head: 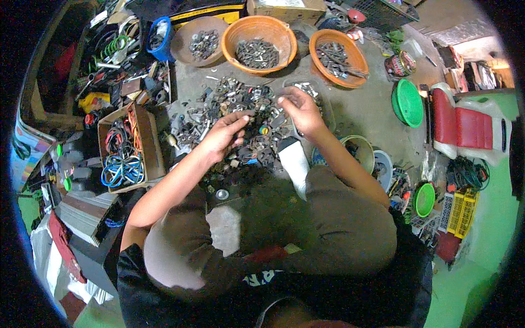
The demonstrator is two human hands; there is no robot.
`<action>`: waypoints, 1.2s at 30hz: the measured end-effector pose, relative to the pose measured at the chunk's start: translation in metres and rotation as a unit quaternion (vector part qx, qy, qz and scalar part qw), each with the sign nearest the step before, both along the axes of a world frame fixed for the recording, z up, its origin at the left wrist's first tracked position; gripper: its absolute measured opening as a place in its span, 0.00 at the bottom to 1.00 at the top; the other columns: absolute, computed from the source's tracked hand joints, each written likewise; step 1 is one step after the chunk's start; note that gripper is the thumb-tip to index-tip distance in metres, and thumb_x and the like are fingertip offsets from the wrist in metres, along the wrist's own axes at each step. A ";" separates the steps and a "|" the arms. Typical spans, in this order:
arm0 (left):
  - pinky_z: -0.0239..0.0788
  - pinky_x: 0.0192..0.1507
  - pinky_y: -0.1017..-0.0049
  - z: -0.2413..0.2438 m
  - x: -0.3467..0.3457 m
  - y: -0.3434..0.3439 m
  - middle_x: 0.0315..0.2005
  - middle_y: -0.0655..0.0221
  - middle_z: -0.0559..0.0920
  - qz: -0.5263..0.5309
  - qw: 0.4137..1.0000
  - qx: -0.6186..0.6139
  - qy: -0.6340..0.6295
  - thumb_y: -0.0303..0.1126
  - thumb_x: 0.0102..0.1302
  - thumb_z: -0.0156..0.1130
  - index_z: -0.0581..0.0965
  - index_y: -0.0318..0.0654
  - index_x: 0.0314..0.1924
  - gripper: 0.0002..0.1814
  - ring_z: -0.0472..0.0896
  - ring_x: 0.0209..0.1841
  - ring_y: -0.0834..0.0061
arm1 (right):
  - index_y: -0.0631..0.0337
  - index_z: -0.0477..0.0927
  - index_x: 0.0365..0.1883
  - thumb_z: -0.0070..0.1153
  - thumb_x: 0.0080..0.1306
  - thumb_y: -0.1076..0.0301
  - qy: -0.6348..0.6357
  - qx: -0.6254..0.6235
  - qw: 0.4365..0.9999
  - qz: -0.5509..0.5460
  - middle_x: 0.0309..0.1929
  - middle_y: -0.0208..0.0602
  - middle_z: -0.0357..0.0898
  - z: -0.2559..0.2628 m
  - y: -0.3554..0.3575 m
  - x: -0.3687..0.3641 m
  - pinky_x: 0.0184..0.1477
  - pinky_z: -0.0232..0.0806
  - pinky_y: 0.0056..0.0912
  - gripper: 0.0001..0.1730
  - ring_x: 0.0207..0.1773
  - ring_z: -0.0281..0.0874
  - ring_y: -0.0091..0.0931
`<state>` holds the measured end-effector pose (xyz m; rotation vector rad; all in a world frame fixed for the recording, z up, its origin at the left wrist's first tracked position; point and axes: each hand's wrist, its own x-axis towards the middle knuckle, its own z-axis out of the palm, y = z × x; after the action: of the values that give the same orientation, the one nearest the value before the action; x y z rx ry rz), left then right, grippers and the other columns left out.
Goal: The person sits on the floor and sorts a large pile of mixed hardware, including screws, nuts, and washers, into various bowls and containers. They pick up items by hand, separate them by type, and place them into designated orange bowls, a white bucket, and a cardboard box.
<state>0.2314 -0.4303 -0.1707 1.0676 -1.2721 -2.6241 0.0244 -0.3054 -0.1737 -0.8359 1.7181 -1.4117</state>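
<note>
My left hand (224, 134) is over the heap of mixed small hardware (229, 102), thumb and forefinger pinched on a small dark part (251, 112). Opposite it, my right hand (302, 110) hangs above the heap's right side with its fingers curled in. Whether anything sits between those fingertips cannot be made out. Bolts, nuts, metal bits and scraps make up the heap on the concrete floor. A clear plastic tray (328, 119) of small metal pieces lies partly hidden behind my right hand. Below the hands, a foot in a white sock (293, 160) touches the heap's near edge.
Beyond the heap stand a beige bowl (180, 53), an orange basin (229, 45) and another orange basin (357, 53), all holding hardware. A cardboard box (151, 139) of cables is at left. Rightward are a green basin (408, 102) and a red-and-white seat (471, 127).
</note>
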 end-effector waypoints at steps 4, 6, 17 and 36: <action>0.62 0.26 0.86 -0.003 0.003 0.001 0.31 0.85 0.74 0.019 0.999 0.042 -0.014 0.40 0.71 0.61 0.75 0.49 0.47 0.10 0.68 0.28 0.90 | 0.60 0.79 0.47 0.63 0.63 0.69 0.204 -0.074 0.966 0.142 0.40 0.33 0.79 0.020 -0.006 0.028 0.42 0.69 0.28 0.14 0.39 0.76 0.23; 0.62 0.26 0.86 -0.001 0.006 0.001 0.31 0.85 0.74 0.018 0.999 0.046 -0.014 0.40 0.71 0.62 0.75 0.49 0.46 0.09 0.68 0.28 0.90 | 0.60 0.80 0.43 0.65 0.60 0.68 0.248 -0.070 0.951 0.171 0.36 0.35 0.76 0.016 -0.008 0.033 0.38 0.68 0.31 0.13 0.35 0.75 0.27; 0.67 0.36 0.86 -0.006 0.015 -0.005 0.33 0.88 0.76 -0.046 0.997 0.041 -0.047 0.45 0.68 0.64 0.78 0.54 0.47 0.12 0.71 0.32 0.91 | 0.62 0.79 0.39 0.63 0.59 0.70 0.241 -0.081 0.948 0.193 0.33 0.37 0.77 0.008 -0.006 0.048 0.39 0.68 0.32 0.11 0.36 0.75 0.30; 0.76 0.56 0.75 -0.038 0.027 -0.011 0.51 0.61 0.81 0.046 0.991 0.115 -0.059 0.38 0.75 0.52 0.73 0.32 0.56 0.18 0.81 0.54 0.70 | 0.62 0.71 0.46 0.49 0.63 0.70 -0.520 0.149 0.811 -0.223 0.41 0.41 0.73 -0.072 0.002 0.008 0.52 0.72 0.43 0.13 0.44 0.73 0.36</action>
<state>0.2581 -0.4410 -0.2083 1.2989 -0.9289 -2.7222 0.0328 -0.3030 -0.2456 0.5313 1.1798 -1.4043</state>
